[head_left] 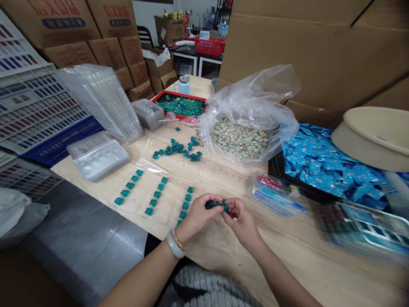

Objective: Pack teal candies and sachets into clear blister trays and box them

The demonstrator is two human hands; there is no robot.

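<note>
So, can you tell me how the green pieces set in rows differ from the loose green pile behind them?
The row pieces lie one after another in lines, while the pile is jumbled, many of its pieces touching. The row pieces are nearer to the person; the pile lies farther back. Both are dark green and rest on the wooden table.

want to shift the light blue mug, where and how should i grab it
Probably best by the handle, coming from the left: the light blue mug stands upright with its handle turned that way, while the red-rimmed tray sits close in front.
</note>
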